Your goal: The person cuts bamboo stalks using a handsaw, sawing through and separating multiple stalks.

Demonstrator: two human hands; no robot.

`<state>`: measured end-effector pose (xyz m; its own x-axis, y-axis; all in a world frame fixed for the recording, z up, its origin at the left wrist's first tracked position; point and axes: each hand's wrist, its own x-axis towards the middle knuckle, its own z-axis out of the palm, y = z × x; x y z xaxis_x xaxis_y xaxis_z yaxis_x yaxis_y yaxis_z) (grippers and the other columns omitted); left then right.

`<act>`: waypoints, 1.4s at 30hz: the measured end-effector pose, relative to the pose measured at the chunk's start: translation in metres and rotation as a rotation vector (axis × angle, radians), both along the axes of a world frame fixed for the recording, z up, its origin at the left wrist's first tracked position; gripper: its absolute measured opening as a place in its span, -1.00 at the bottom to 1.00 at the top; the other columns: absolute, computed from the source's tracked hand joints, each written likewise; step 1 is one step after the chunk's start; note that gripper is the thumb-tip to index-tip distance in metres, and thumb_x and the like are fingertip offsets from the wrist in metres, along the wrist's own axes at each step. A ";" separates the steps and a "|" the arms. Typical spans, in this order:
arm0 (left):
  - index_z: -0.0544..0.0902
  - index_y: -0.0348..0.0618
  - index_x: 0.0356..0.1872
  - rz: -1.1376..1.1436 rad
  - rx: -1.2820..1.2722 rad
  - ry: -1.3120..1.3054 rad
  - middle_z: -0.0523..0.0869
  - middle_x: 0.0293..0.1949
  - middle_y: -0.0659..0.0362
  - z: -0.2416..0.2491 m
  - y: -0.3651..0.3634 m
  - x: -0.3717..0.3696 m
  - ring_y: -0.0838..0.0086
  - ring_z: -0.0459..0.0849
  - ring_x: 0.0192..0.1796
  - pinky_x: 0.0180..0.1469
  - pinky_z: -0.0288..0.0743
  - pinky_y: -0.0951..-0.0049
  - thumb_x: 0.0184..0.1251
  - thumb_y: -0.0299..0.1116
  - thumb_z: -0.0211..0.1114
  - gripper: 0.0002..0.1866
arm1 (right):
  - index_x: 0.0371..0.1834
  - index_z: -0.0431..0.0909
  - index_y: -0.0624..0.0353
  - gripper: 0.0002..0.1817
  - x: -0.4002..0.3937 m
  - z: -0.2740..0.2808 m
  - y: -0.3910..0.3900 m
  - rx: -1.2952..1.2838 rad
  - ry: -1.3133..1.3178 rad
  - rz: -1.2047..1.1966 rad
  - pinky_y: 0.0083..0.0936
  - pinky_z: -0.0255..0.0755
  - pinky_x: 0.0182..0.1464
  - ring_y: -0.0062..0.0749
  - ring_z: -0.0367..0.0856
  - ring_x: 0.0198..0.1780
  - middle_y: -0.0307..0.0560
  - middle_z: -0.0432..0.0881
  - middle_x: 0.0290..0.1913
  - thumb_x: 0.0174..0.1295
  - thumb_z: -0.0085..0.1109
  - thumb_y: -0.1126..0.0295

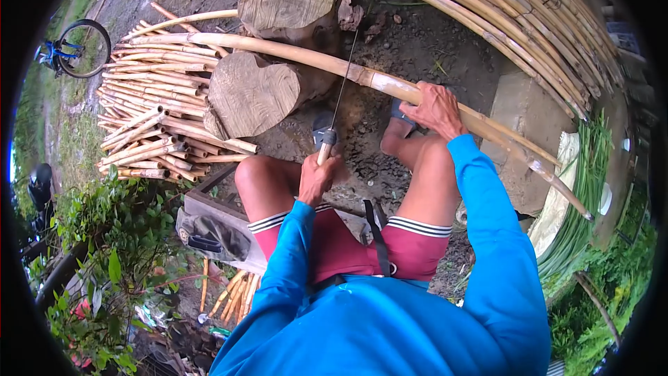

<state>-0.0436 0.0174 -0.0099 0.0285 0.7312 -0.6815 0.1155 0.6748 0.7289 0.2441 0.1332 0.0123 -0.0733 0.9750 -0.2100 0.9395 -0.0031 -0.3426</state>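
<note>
Left hand [316, 177] grips knife [335, 97] handle, blade edge-on above the bamboo pole [306, 56]; right hand [437, 108] clamps pole lying across wood stump [254, 94]

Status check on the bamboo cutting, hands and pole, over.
Left hand grips the knife handle, blade up against the bamboo pole. Right hand clamps the pole, which lies across two wood blocks. Nothing obstructing the blade.

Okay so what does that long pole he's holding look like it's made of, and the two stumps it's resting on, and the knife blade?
The pole looks like bamboo: tan, smooth skin with node rings. The two stumps are raw sawn wood, with grey, grooved cut faces. The blade, gripped by the left hand, seems to be dark metal; it is too thin to judge its finish. The right hand steadies the pole.
</note>
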 end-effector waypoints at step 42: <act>0.45 -0.20 -0.40 -0.131 0.364 -0.026 0.42 -0.63 0.25 -0.003 0.007 0.020 0.55 0.36 -0.57 -0.50 0.21 0.40 0.29 -0.09 0.20 -0.66 | -0.36 0.73 0.20 -0.60 -0.013 -0.020 -0.021 0.104 -0.185 -0.002 -0.10 0.57 -0.11 0.12 0.67 -0.16 0.13 0.69 -0.21 -0.05 0.33 0.06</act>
